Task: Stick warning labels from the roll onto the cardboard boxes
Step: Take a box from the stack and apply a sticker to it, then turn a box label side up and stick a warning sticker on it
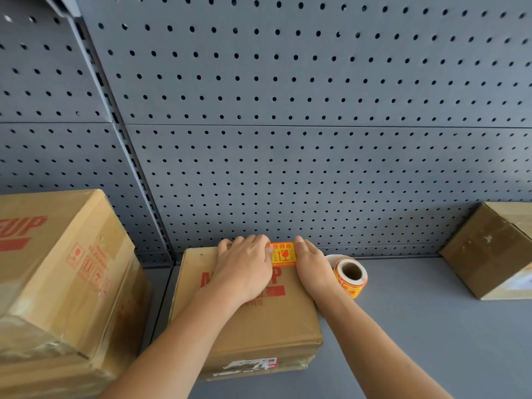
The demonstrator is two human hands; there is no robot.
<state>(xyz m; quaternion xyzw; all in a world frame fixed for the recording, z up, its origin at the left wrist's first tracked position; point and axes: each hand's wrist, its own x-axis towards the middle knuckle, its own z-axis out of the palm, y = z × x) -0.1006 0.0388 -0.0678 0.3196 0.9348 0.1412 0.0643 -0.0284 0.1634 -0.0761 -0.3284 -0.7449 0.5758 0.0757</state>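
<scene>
A single head-worn view is provided. The grey shelf (417, 326) is looked down upon at close range. The pegboard wall (288, 110) is faced ahead and fills the upper frame.

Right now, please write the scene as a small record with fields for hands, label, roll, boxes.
left hand: flat on the middle box, thumb at the label's left edge
right hand: fingers pressing the label's right edge
label: yellow-red, at the box top's far edge
roll: on the shelf, right of the middle box
others: left box, right box
</scene>
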